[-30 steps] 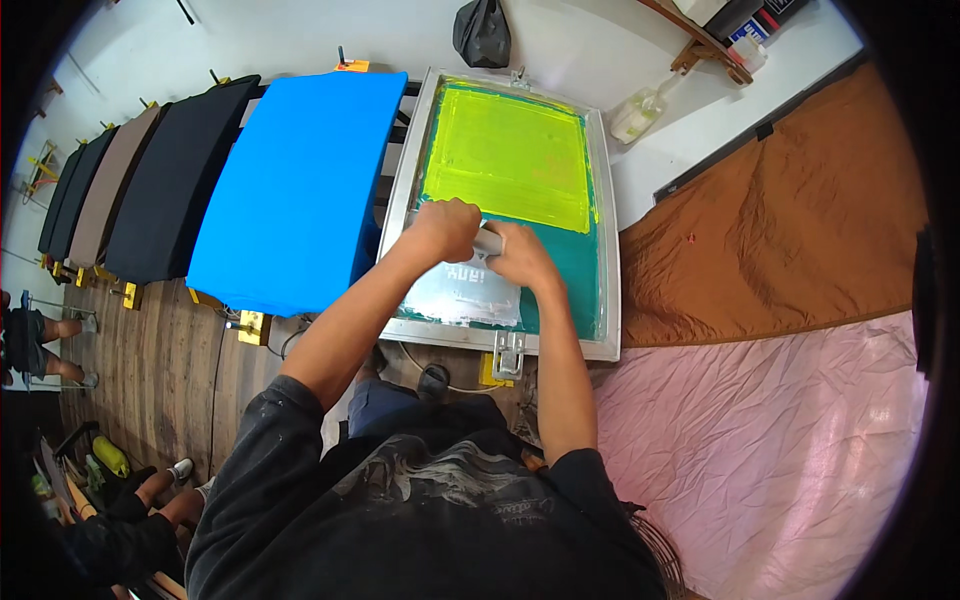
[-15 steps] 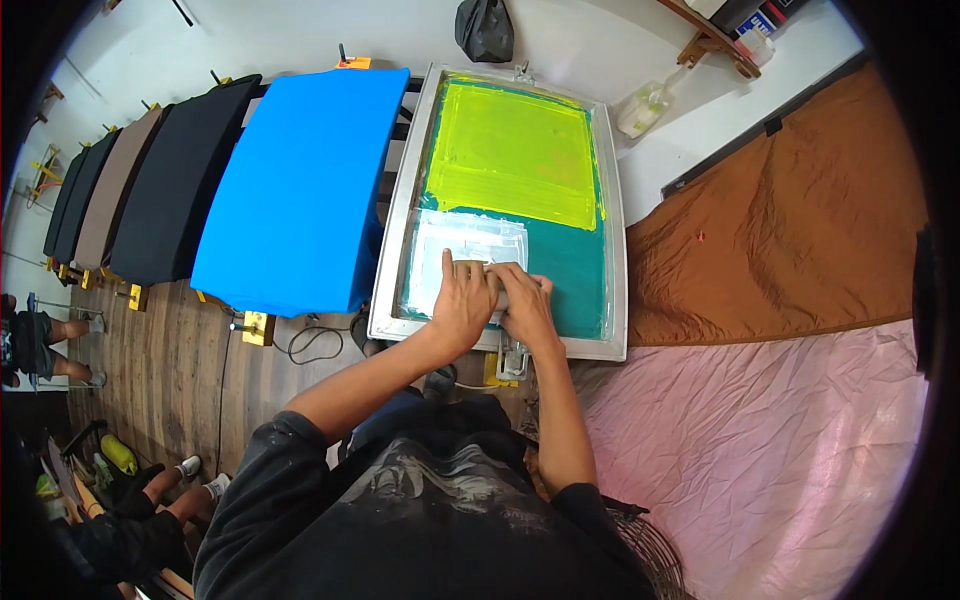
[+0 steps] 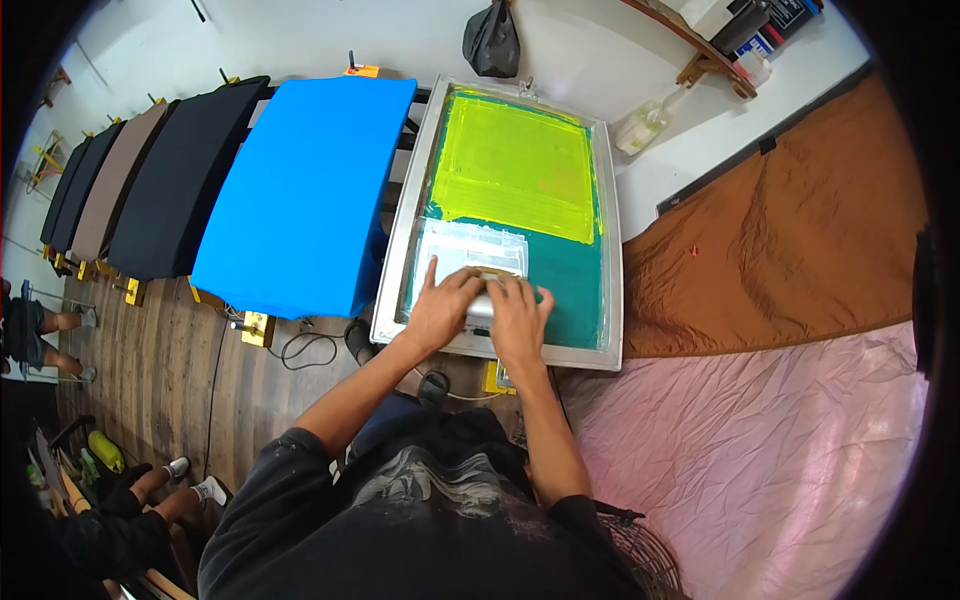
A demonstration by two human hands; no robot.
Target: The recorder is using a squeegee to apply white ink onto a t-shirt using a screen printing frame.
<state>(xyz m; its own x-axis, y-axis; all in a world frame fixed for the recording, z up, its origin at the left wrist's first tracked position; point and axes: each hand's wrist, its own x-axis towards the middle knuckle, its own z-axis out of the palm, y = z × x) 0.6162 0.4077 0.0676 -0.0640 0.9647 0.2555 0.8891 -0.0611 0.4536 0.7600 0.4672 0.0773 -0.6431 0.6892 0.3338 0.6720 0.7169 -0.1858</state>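
A screen-printing frame (image 3: 613,260) with a pale metal border and green mesh (image 3: 567,290) lies in front of me. White ink (image 3: 440,243) covers the near left part of the mesh. Both of my hands are curled over a squeegee (image 3: 490,271) at the near edge of this white patch. My left hand (image 3: 440,308) grips its left side, with one finger stretched forward. My right hand (image 3: 517,318) grips the right side, close beside the left. The hands hide most of the squeegee and its blade. Bright yellow-green ink (image 3: 515,160) fills the far part of the mesh.
A platen with blue fabric (image 3: 305,195) stands to the left, with black and brown covered platens (image 3: 180,180) beyond. Brown cloth (image 3: 770,230) and pink cloth (image 3: 750,450) spread at right. A plastic bottle (image 3: 640,128) stands behind. Other people's legs (image 3: 180,500) show at lower left.
My hands have shifted slightly left and nearer over the screen, still on the squeegee, and more of its top edge shows. The whole view has shifted a little.
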